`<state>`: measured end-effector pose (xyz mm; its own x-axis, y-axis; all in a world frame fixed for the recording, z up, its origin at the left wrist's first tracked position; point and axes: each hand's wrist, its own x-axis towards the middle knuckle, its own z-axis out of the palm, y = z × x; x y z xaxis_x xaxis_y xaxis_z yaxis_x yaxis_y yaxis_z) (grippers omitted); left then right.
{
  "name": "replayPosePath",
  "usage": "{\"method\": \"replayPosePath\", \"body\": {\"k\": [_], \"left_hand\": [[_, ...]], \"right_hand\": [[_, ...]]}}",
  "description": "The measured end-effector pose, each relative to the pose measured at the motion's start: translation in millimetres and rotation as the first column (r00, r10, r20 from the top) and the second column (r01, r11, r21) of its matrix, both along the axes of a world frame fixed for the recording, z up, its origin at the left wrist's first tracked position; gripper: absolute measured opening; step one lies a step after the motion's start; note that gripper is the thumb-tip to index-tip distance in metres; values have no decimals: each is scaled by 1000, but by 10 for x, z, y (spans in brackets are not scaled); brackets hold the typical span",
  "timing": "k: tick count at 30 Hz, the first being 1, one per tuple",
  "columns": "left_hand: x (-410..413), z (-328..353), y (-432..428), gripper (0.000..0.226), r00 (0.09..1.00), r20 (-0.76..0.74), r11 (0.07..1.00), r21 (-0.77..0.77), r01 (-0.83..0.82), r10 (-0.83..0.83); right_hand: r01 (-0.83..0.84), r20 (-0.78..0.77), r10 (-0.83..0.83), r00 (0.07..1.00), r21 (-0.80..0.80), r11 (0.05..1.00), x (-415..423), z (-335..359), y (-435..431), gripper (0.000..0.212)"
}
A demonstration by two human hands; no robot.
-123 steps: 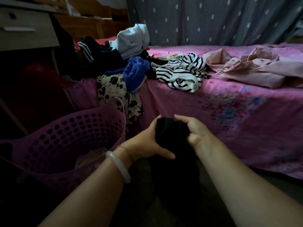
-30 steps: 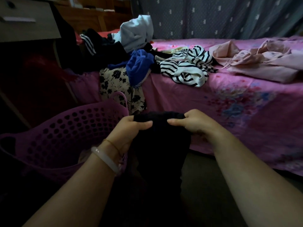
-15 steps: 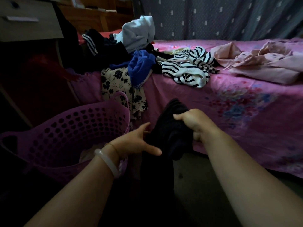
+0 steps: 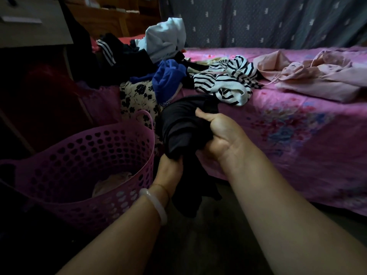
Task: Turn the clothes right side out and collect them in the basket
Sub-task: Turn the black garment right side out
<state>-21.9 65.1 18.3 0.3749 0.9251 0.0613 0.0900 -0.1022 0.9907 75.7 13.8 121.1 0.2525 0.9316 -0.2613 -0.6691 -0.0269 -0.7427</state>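
A black garment (image 4: 184, 126) is bunched in front of me, just right of the purple perforated basket (image 4: 83, 155). My right hand (image 4: 218, 133) grips its upper part, fingers curled into the cloth. My left hand (image 4: 168, 169), wearing a pale bangle, holds it from below, with its fingers hidden under the fabric. A loose end of the garment hangs down toward the floor. A pale piece of clothing (image 4: 111, 183) lies at the bottom of the basket.
The bed with a pink floral sheet (image 4: 297, 139) carries a striped top (image 4: 228, 80), a blue garment (image 4: 168, 80), a white one (image 4: 164, 38), a floral one (image 4: 137, 98), dark clothes (image 4: 119, 54) and a pink one (image 4: 317, 76). A drawer unit (image 4: 33, 22) stands at the upper left.
My left hand, open beside the garment half a second ago, has gone under it and taken hold. My right hand has bunched the cloth higher and toward the basket.
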Motion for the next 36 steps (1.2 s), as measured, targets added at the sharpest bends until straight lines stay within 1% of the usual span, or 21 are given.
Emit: {"method": "replayPosePath", "body": {"k": [2, 3, 4, 5, 6, 9, 10, 12, 14, 16, 19, 21, 23, 24, 26, 27, 28, 29, 32, 34, 36], "left_hand": [[-73, 56, 72, 37, 980, 181, 952, -306, -20, 79], [-112, 136, 107, 40, 952, 294, 898, -436, 55, 84], [-154, 218, 135, 43, 901, 423, 836, -527, 154, 101], [-177, 258, 188, 44, 851, 499, 797, -575, 184, 164], [-192, 291, 245, 45, 808, 557, 784, -582, 218, 189], [-176, 355, 325, 42, 761, 605, 783, -581, 222, 234], [-164, 367, 320, 42, 730, 648, 779, -565, 273, 215], [-130, 422, 253, 41, 705, 688, 769, -542, 339, 173], [-81, 479, 153, 41, 655, 740, 745, -523, 415, 154], [-49, 480, 111, 42, 621, 773, 721, -505, 474, 133], [-82, 449, 113, 43, 638, 763, 714, -502, 489, 100], [-158, 405, 147, 43, 678, 735, 732, -465, 498, 6], [-313, 357, 196, 48, 731, 680, 762, -442, 474, -60], [-417, 330, 227, 56, 718, 687, 753, -414, 511, -110], [-602, 274, 311, 61, 666, 718, 711, -362, 603, -200], [-647, 246, 350, 69, 678, 705, 698, -378, 608, -210], [-664, 218, 372, 80, 719, 665, 686, -427, 589, -203], [-640, 194, 372, 84, 774, 602, 667, -497, 555, -196], [-502, 126, 231, 68, 881, 440, 619, -647, 445, -174], [-445, 94, 144, 59, 898, 407, 612, -672, 416, -164], [-466, 94, 170, 53, 911, 385, 648, -657, 384, -149]], "right_hand": [[19, -18, -19, 1000, -13, 1000, 109, -72, -2, 26], [42, -23, -43, 999, -22, 999, 173, -134, -3, 25], [79, -10, -80, 997, -39, 996, 237, -214, -2, 24], [112, 15, -111, 994, -62, 992, 289, -296, -6, 23], [138, 54, -133, 990, -97, 986, 329, -391, -21, 23], [135, 150, -101, 983, -235, 963, 393, -688, -59, 19], [113, 158, -71, 985, -272, 956, 371, -773, -74, 16], [51, 128, -9, 992, -331, 942, 288, -951, -95, 21], [-35, 58, 55, 997, -309, 950, 187, -1103, -93, 37], [-89, -28, 85, 996, -209, 974, 142, -1194, -60, 55], [-99, -163, 97, 982, -9, 995, 209, -1117, -49, 64], [-55, -172, 60, 983, 35, 998, 291, -962, -63, 53], [5, -113, -8, 994, -29, 1000, 403, -870, -54, 33], [41, -69, -47, 997, -77, 996, 450, -843, -52, 27], [114, 12, -114, 993, -147, 983, 502, -840, -43, 24], [140, 34, -137, 990, -161, 977, 522, -865, -28, 24], [152, 45, -146, 988, -168, 974, 525, -880, -25, 24], [153, 47, -147, 988, -168, 974, 516, -893, -19, 25], [99, 36, -94, 995, -164, 982, 414, -892, 39, 30], [60, 56, -53, 997, -139, 988, 344, -860, 78, 25], [26, 61, -20, 998, -99, 995, 311, -825, 100, 21]]}}
